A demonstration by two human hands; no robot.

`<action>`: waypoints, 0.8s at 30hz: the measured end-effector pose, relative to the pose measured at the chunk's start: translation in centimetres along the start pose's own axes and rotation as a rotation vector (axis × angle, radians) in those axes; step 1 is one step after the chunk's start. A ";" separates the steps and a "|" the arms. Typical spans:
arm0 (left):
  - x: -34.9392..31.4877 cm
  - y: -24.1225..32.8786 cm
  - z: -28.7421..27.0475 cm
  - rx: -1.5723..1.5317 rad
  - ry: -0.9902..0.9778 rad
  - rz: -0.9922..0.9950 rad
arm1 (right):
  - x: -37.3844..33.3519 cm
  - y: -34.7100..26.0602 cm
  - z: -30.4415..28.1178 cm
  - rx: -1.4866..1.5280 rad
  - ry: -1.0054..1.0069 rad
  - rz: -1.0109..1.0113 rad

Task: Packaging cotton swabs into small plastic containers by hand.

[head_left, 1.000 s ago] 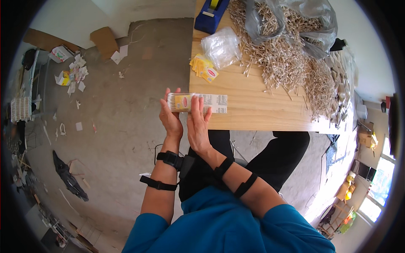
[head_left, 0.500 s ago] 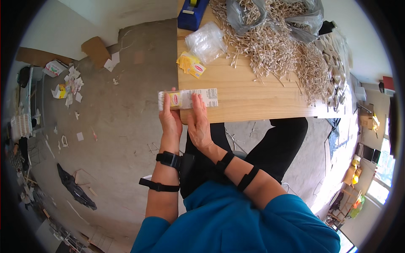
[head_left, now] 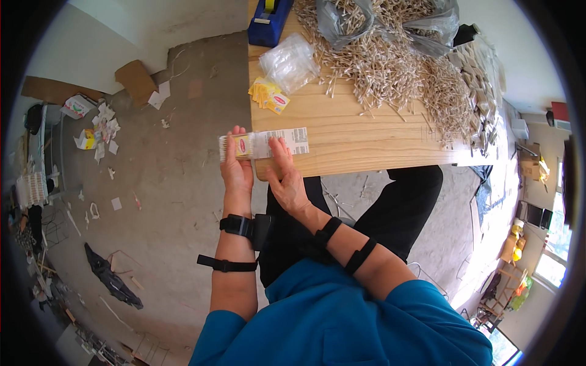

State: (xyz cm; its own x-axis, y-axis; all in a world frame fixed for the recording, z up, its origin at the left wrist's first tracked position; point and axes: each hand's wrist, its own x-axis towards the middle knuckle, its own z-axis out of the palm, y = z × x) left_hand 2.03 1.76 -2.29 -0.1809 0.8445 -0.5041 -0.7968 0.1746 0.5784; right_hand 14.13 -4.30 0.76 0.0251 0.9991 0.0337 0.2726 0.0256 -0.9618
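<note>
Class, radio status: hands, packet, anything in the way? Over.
Left hand gripping clear cotton-swab packet at table's left edge. Right hand, fingers over white printed strip. Nothing seen blocking packet; yellow cards lie farther back.

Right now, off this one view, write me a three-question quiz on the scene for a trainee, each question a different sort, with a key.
1. Which hand grasps the filled end of the clear packet?
A) left only
B) right only
C) neither

2. True or false: the loose yellow cards lie nearer the clear packet than the blue tape dispenser does.

3. Fill in: scattered around the grey plastic bag lie a great many loose ____.

Key:
1. A, the left hand.
2. True.
3. Cotton swabs.
</note>
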 end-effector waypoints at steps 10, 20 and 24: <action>0.4 5.8 -4.4 0.007 0.072 0.193 | 0.6 0.3 -0.4 0.048 -0.117 0.004; -14.1 7.6 13.0 0.430 -0.459 0.309 | 0.7 -9.1 -8.7 1.045 -0.244 0.306; -19.6 7.9 18.9 0.718 -0.775 0.406 | -1.6 -11.6 -13.9 1.139 -0.125 0.137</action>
State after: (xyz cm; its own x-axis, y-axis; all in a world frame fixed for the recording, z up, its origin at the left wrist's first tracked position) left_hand 10.20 -3.84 24.32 0.2544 0.9475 0.1936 -0.1995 -0.1445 0.9692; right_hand 24.30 -6.69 15.60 -0.1256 0.9905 -0.0563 -0.7528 -0.1321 -0.6449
